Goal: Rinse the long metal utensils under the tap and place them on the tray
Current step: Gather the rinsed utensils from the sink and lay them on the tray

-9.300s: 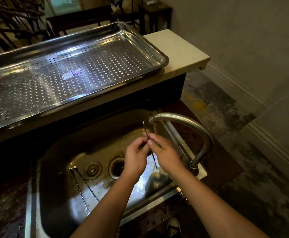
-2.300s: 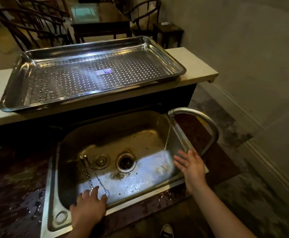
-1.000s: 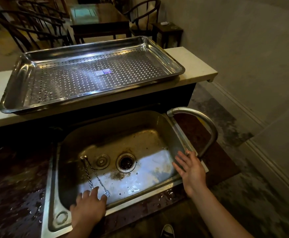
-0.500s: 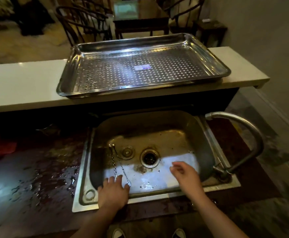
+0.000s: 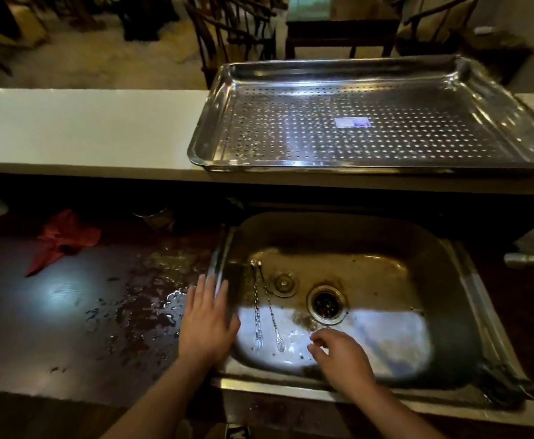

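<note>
Nearest the viewer, two bare forearms reach forward over a steel sink [image 5: 468, 315] set into a dark, wet table [image 5: 78, 315]. The left hand [image 5: 207, 324] lies flat and open, fingers spread, across the sink's left rim, partly on the table. It holds nothing. The right hand [image 5: 341, 356] hovers inside the basin near the front wall, fingers loosely curled and empty, just right of the utensils.

Two long metal utensils [image 5: 267, 307] with twisted handles lie side by side on the basin floor, left of the drain [image 5: 326, 304]. Their working ends point toward the viewer; the left one ends in small fork tines, the right in a narrow spoon-like tip. Neither hand touches them. A small round plug [image 5: 283, 283] sits between the utensils and the drain. Light glares on the wet basin bottom.

At the right edge, the end of the tap [image 5: 532, 260] juts in.

Left of the sink, water drops speckle the table, and a red cloth [image 5: 62, 237] lies farther back.

Beyond, on a raised pale ledge [image 5: 85, 128], rests a large perforated steel tray [image 5: 529, 122] bearing a small label [image 5: 352, 122]. Dark wooden chairs [image 5: 234, 30] stand behind it.
</note>
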`<state>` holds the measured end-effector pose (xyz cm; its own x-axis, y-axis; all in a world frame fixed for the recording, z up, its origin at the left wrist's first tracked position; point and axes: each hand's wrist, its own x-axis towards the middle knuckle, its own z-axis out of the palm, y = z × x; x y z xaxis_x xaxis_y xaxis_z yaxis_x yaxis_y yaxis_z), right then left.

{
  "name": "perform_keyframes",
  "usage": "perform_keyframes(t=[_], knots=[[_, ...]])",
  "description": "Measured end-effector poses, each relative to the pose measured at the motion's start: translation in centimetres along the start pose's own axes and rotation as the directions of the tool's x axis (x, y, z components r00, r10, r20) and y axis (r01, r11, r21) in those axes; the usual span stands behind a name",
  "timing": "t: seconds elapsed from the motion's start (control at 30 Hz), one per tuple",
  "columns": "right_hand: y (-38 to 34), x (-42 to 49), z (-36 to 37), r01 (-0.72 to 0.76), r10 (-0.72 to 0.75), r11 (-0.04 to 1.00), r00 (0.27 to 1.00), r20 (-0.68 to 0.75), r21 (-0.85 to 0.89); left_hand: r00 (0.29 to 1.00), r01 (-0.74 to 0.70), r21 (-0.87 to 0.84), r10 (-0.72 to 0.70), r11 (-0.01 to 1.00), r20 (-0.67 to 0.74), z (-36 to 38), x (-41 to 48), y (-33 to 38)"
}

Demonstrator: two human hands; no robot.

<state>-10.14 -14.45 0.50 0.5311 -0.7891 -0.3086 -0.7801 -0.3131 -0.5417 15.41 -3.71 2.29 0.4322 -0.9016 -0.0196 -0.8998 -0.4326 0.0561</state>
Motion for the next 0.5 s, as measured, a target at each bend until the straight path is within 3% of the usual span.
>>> perform_keyframes(t=[0.23,0.5], knots=[[-3.9,7.2,3.4,-0.125,0.116,0.989,0.988,0.107,0.084,0.998,-0.049,0.024,0.048,0.999,0.042,1.5,3.4,-1.7],[-4.3,14.8,9.2,-0.284,0.311,0.942,0.940,0.143,-0.180,0.995,-0.070,0.035,0.068,0.997,0.066,2.5,3.7,-1.9]])
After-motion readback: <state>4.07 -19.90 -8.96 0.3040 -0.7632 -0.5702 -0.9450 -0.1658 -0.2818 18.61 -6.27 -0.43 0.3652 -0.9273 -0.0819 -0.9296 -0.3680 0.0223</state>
